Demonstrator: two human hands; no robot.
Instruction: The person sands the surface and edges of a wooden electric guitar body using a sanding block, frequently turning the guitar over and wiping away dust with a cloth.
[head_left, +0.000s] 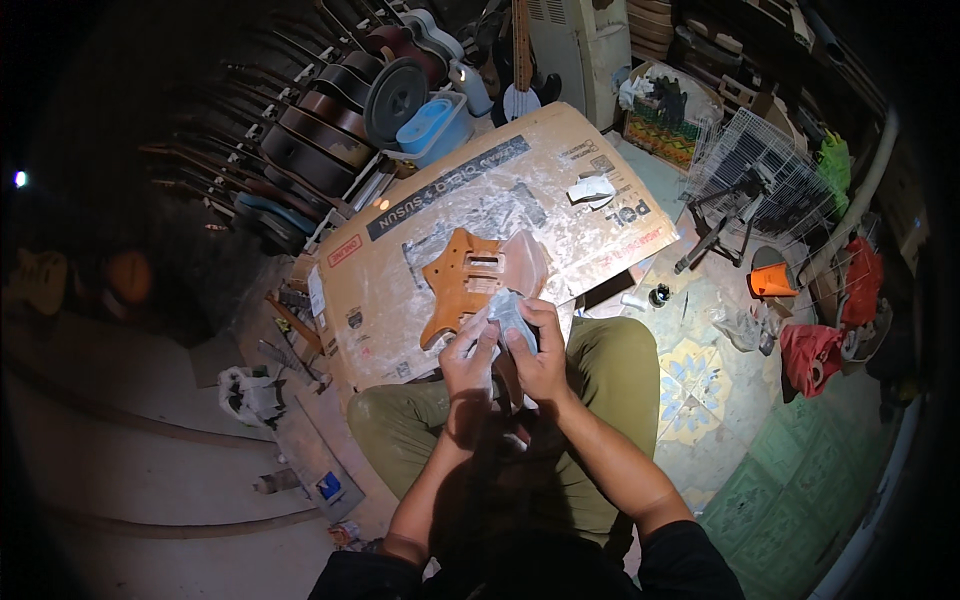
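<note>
My left hand (468,362) and my right hand (540,355) meet over my lap, both closed on a folded grey sheet, apparently sandpaper (511,314). Thumbs and fingers pinch it from either side. Just beyond the sheet lies an electric guitar body (450,285), orange-brown on its left, with rectangular cut-outs in its middle. A duller, pinkish-brown dusty surface (526,262) adjoins it on the right; I cannot tell whether it is the same piece. My hands and the sheet hide the near end of the body.
White dust coats the cardboard sheet (385,295) under the guitar body. On it lies a small crumpled pale piece (592,190). Several guitars (320,130) stand racked at the far left, near a blue tub (440,135). At right are a wire cage (755,150) and an orange cup-like object (772,280).
</note>
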